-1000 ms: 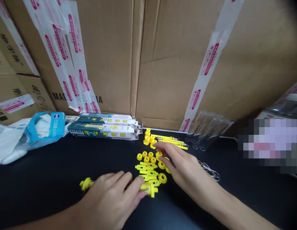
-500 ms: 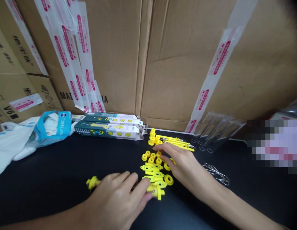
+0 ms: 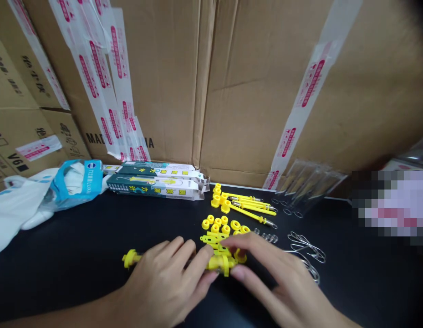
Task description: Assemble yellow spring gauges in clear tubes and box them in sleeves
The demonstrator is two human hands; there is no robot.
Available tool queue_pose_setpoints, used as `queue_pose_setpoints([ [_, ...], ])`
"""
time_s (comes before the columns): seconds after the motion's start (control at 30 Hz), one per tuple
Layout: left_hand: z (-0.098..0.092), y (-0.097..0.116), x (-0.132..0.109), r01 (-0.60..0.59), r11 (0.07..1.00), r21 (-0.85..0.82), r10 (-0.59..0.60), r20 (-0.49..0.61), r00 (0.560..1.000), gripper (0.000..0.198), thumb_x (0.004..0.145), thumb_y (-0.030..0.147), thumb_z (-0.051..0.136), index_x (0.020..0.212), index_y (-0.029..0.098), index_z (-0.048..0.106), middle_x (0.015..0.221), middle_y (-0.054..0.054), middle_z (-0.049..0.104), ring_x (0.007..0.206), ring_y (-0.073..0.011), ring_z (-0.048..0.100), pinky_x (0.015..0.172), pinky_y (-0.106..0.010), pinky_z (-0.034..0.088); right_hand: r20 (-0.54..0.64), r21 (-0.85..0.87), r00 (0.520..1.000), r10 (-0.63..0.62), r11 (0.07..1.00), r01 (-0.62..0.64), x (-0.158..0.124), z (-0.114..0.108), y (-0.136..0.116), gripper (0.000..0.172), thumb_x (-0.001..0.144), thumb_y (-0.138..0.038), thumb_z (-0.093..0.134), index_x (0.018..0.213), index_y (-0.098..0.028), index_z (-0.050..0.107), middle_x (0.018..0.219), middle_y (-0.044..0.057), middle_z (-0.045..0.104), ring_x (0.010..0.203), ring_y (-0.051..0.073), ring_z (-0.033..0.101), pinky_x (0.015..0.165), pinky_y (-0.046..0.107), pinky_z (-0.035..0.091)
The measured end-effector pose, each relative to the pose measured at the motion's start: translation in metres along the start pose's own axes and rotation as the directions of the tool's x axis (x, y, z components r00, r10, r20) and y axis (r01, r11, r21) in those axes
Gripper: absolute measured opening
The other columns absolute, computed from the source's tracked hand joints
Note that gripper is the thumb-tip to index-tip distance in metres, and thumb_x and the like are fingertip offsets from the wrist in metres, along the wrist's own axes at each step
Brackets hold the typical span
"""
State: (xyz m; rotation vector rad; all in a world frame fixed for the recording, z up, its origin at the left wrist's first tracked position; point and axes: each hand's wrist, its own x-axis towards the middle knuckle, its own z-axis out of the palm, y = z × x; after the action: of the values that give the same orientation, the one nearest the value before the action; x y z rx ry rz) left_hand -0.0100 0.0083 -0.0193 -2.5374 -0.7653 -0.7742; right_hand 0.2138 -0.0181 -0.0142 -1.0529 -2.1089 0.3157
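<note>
My left hand lies over a long yellow plastic assembly on the black tabletop and holds it down, fingers curled round it. My right hand has its fingertips pinched on the right end of that assembly, near flat yellow brackets. Small yellow rings lie just behind. Further back are yellow rods with metal tips.
Bent wire clips and small springs lie to the right. Long printed boxes and clear sleeves rest against the cardboard cartons at the back. A blue-and-white plastic bag sits at the left.
My right hand drew back from the yellow rods at the rear and came down onto the right end of the assembly. One rod now lies askew. The left hand stayed put.
</note>
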Motion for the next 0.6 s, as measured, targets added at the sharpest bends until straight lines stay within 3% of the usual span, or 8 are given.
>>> queue_pose_setpoints([
  [0.07,0.0,0.001,0.0,-0.009,1.0,-0.01,0.009,0.0,1.0,0.029,0.106,0.027,0.032,0.103,0.018,0.06,0.07,-0.001,0.068,0.06,-0.0221,0.067,0.048,-0.034,0.043,-0.003,0.048,1.0,0.003,0.999,-0.002,-0.01,0.006,-0.003,0.025,0.096,-0.03,0.063,0.12,-0.027,0.058,0.103,0.0,0.076,0.089,0.015,0.074,0.079,0.019,0.06],
  [0.23,-0.001,0.002,0.001,0.001,0.999,-0.041,-0.001,-0.013,1.0,0.037,0.107,0.031,0.025,0.104,0.017,0.06,0.074,-0.002,0.071,0.063,-0.0228,0.067,0.05,-0.035,0.045,0.004,0.133,0.994,0.111,0.985,-0.111,-0.019,0.013,-0.002,0.025,0.095,-0.018,0.064,0.117,-0.028,0.058,0.099,-0.004,0.075,0.082,0.011,0.072,0.077,0.016,0.058],
  [0.47,0.003,-0.002,-0.003,-0.021,0.998,-0.061,0.025,0.053,0.998,0.032,0.108,0.02,0.03,0.123,0.014,0.057,0.093,-0.005,0.074,0.077,-0.0234,0.069,0.066,-0.037,0.052,-0.083,0.143,0.986,0.143,0.981,-0.13,-0.02,0.008,-0.003,0.031,0.093,-0.014,0.063,0.118,-0.03,0.058,0.1,-0.003,0.073,0.082,0.012,0.072,0.078,0.018,0.059],
  [0.6,0.002,-0.003,-0.003,-0.049,0.997,-0.055,0.048,-0.027,0.998,0.03,0.108,0.02,0.034,0.125,0.013,0.057,0.097,-0.005,0.075,0.079,-0.0206,0.069,0.072,-0.034,0.051,-0.13,0.343,0.96,0.248,0.92,-0.191,-0.021,0.013,-0.002,0.035,0.091,-0.013,0.064,0.118,-0.034,0.055,0.1,-0.004,0.071,0.084,0.011,0.072,0.079,0.018,0.06],
])
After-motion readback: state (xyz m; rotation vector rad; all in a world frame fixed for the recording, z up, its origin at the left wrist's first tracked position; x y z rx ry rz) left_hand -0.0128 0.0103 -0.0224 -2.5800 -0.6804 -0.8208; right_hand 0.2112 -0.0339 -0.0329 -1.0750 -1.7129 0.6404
